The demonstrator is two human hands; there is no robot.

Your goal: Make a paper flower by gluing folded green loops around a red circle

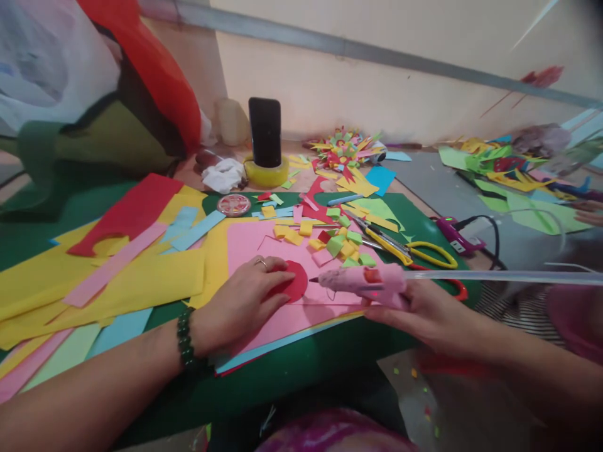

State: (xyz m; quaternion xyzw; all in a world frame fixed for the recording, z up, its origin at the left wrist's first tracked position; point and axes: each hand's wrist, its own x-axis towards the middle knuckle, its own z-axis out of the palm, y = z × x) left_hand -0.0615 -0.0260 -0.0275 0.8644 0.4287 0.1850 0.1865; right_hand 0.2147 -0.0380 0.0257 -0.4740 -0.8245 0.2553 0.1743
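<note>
My left hand [254,289] keeps a red paper circle [298,282] in place with its thumb and fingertips. Under the circle lies a pink paper sheet [277,329] on top of other coloured sheets. My right hand [424,314] is closed around a pink hot glue gun [362,281]. Its nozzle points left, close to the circle's right edge. A long clear glue stick [509,275] sticks out of the gun's back. Just beyond the gun are several small folded paper pieces [336,242] in green, yellow and pink.
Yellow-handled scissors [431,252] and a yellow box cutter [389,245] lie at right. Paper strips [155,276] cover the left side. A phone [265,132] stands in a yellow tape roll [267,172]. Behind are a paper flower cluster [346,150] and a purple power adapter [455,235].
</note>
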